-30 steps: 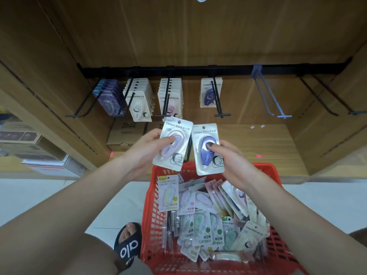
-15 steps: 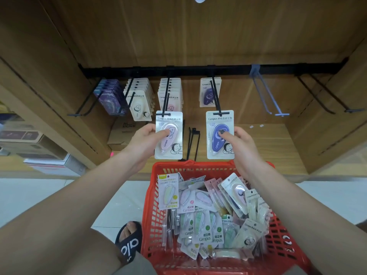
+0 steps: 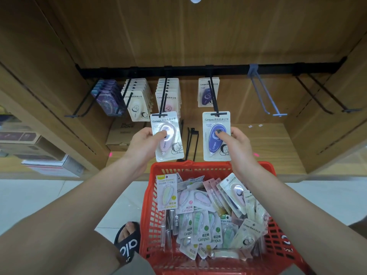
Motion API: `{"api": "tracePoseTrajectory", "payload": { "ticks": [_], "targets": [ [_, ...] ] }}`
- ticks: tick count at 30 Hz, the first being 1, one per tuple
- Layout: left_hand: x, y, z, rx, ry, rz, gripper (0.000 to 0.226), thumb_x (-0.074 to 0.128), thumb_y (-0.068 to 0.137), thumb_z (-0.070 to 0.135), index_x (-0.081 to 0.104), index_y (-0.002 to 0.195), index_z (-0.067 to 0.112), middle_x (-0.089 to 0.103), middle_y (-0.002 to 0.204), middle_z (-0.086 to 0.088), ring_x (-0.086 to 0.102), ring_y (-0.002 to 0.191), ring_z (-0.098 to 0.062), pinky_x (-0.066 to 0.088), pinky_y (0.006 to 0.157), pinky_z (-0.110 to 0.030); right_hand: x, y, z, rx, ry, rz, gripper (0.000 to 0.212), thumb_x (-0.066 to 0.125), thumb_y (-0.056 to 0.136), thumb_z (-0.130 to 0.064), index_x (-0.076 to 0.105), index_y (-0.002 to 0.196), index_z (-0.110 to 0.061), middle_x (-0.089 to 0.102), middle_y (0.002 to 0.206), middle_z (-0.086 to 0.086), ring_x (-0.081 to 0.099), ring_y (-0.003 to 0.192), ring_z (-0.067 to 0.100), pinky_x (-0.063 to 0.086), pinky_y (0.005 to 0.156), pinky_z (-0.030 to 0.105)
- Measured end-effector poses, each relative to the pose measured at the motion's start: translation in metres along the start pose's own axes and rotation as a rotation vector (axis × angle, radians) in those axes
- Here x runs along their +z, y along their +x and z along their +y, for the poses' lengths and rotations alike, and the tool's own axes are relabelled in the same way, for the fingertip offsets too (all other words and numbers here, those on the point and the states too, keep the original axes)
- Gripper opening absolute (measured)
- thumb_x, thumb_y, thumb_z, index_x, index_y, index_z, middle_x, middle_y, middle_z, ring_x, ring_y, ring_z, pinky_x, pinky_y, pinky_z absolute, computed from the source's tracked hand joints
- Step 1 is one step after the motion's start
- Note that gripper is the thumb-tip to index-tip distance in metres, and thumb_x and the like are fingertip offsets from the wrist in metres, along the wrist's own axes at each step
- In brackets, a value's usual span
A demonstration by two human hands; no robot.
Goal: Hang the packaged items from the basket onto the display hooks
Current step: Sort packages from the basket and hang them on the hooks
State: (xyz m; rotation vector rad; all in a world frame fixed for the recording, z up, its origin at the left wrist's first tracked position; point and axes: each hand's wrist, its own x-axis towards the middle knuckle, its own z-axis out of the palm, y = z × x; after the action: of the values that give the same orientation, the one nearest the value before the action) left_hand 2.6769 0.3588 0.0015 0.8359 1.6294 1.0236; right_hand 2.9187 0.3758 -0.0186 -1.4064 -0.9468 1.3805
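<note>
My left hand point(image 3: 144, 141) pinches a pink correction-tape package point(image 3: 166, 135), its top at the tip of a black display hook point(image 3: 163, 104) that carries several pink packs. My right hand point(image 3: 238, 139) pinches a blue correction-tape package point(image 3: 216, 135), its top at the tip of the neighbouring black hook point(image 3: 214, 98), where one blue pack point(image 3: 207, 92) hangs at the back. Below stands the red basket point(image 3: 200, 167) holding several more packaged items.
Further left hang purple packs point(image 3: 107, 96) and white packs point(image 3: 137, 104). A grey hook point(image 3: 266, 94) and a black hook point(image 3: 325, 94) on the right carry nothing. Loose black hooks point(image 3: 191, 141) lie on the wooden shelf. A sandalled foot point(image 3: 128, 241) is beside the basket.
Both hands rose from above the basket to the hook tips, carrying the pink and blue packages; the package tops now meet the hook ends.
</note>
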Motion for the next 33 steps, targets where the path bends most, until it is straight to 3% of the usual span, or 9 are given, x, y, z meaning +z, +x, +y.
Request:
{"api": "tracePoseTrajectory", "payload": {
  "ticks": [6,10,14,19,25,30,33],
  "targets": [
    [0.0,0.003,-0.002,0.02,0.013,0.031,0.019,0.069,0.1,0.028,0.068,0.11,0.011,0.078,0.112,-0.007,0.076,0.105,-0.027,0.058,0.099,-0.056,0.0,0.002,-0.002,-0.001,-0.018,-0.04,0.015,0.066,0.1,-0.026,0.073,0.114,-0.026,0.08,0.108,-0.006,0.073,0.109,0.02,0.052,0.108,0.053],
    [0.0,0.002,-0.003,0.023,0.015,0.051,0.029,0.073,0.09,0.042,0.068,0.104,0.017,0.077,0.112,-0.008,0.074,0.108,-0.032,0.056,0.101,-0.059,-0.001,0.003,0.001,0.002,-0.015,-0.029,0.014,0.066,0.1,-0.026,0.073,0.112,-0.024,0.08,0.107,-0.005,0.073,0.108,0.021,0.052,0.107,0.054],
    [-0.001,0.008,-0.004,0.03,0.023,0.069,0.017,0.069,0.099,0.032,0.068,0.106,0.016,0.079,0.108,-0.005,0.076,0.102,-0.027,0.059,0.098,-0.055,-0.002,0.005,0.0,-0.012,-0.044,-0.039,0.015,0.065,0.1,-0.027,0.075,0.111,-0.026,0.08,0.106,-0.006,0.073,0.108,0.022,0.053,0.106,0.053],
    [0.003,0.021,-0.005,0.051,0.065,0.079,0.013,0.067,0.101,0.032,0.067,0.11,0.022,0.077,0.109,0.0,0.076,0.101,-0.022,0.061,0.095,-0.05,-0.003,0.006,-0.004,-0.042,-0.061,-0.03,0.015,0.065,0.101,-0.022,0.074,0.112,-0.027,0.08,0.1,-0.012,0.075,0.097,0.01,0.058,0.097,0.04],
    [0.007,0.038,-0.003,0.082,0.123,0.065,0.01,0.065,0.102,0.03,0.066,0.112,0.028,0.075,0.112,0.005,0.072,0.106,-0.018,0.058,0.1,-0.047,0.0,0.005,-0.001,-0.09,-0.07,-0.004,0.016,0.063,0.102,-0.02,0.071,0.116,-0.025,0.079,0.099,-0.016,0.073,0.088,-0.003,0.054,0.069,0.013],
    [0.009,0.055,-0.002,0.097,0.152,0.056,0.025,0.063,0.104,0.031,0.063,0.128,0.023,0.076,0.113,0.003,0.074,0.105,-0.022,0.057,0.077,-0.035,0.001,0.008,0.001,-0.101,-0.113,-0.026,0.017,0.061,0.104,-0.022,0.069,0.119,-0.025,0.078,0.103,-0.018,0.073,0.093,-0.002,0.055,0.072,0.015],
    [0.01,0.063,-0.001,0.107,0.141,0.048,0.027,0.062,0.105,0.029,0.063,0.131,0.023,0.075,0.115,0.006,0.073,0.106,-0.018,0.059,0.09,-0.038,0.002,0.01,0.002,-0.122,-0.129,0.0,0.018,0.061,0.104,-0.019,0.068,0.119,-0.024,0.077,0.108,-0.013,0.073,0.097,0.002,0.057,0.077,0.018]
  ]
}}
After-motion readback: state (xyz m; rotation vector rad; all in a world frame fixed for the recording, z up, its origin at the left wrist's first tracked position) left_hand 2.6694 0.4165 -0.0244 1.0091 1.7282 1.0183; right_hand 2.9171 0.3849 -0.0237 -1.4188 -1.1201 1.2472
